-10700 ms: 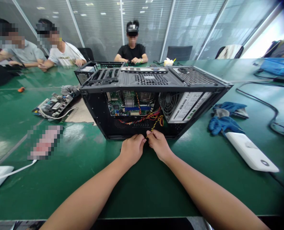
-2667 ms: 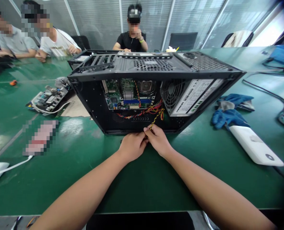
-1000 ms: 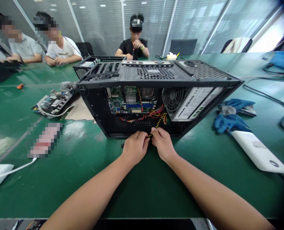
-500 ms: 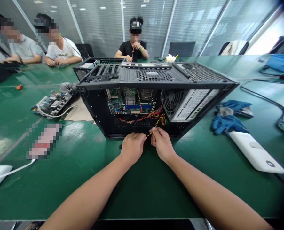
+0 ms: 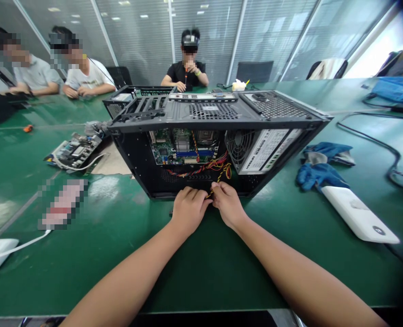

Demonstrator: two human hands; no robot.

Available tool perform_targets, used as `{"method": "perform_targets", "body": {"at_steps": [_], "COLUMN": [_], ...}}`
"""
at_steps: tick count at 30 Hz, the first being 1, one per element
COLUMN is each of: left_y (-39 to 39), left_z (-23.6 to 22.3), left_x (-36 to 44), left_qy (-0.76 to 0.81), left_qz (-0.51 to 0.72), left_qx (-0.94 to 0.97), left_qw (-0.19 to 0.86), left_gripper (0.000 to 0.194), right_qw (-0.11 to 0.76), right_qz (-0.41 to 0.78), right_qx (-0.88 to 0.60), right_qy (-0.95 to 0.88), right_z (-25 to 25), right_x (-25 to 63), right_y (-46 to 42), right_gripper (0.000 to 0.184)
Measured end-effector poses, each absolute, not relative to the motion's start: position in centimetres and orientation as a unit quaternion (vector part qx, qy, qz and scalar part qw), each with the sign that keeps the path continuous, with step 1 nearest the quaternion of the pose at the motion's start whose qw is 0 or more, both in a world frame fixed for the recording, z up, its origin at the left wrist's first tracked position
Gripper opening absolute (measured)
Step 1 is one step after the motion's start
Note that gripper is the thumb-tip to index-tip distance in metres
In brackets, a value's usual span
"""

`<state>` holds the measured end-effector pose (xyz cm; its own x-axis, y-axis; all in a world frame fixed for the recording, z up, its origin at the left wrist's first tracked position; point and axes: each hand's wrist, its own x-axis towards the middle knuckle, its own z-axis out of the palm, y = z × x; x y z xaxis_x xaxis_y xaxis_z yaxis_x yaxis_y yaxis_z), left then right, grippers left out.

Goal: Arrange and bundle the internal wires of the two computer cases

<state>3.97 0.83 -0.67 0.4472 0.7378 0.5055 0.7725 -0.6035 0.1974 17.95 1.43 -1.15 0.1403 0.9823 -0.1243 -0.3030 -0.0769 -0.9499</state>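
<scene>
An open black computer case (image 5: 201, 119) lies on the table in front of me. Inside it are a green motherboard (image 5: 164, 156), a power supply (image 5: 267, 152) with a fan, and a bundle of coloured wires (image 5: 188, 173). A twisted yellow-and-black cable (image 5: 219, 177) runs out over the case's near edge. My left hand (image 5: 190, 209) is closed on this cable, and a dark end pokes out at its left. Close beside it, my right hand (image 5: 228, 205) pinches the same cable between thumb and fingers. The fingertips of both hands almost meet.
Left of the case lie a circuit board with parts (image 5: 75, 152), cardboard (image 5: 115, 161) and a blurred phone-like item (image 5: 63, 204). Blue gloves (image 5: 319, 168) and a white power bank (image 5: 360, 213) lie to the right. Several people sit across the green table (image 5: 194, 281).
My right hand has shifted slightly left, closer to my left hand. Both still grip the cable. The whole view has moved a little.
</scene>
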Motion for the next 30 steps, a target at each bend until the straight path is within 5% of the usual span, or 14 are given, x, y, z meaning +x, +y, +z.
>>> {"method": "perform_targets", "body": {"at_steps": [11, 30], "left_y": [0.9, 1.5], "left_z": [2.1, 0.2], "left_x": [4.7, 3.9], "left_qy": [-0.491, -0.446], "left_qz": [-0.196, -0.263], "left_qx": [-0.849, -0.854], "left_qw": [-0.001, 0.052], "left_gripper": [0.007, 0.020], "right_qw": [0.569, 0.544], "right_qz": [0.560, 0.577], "right_qx": [-0.474, -0.463], "right_qy": [-0.371, -0.396], "right_z": [-1.6, -1.0], "right_x": [18.1, 18.0], "right_y": [1.6, 1.6], "right_gripper": [0.043, 0.046]}}
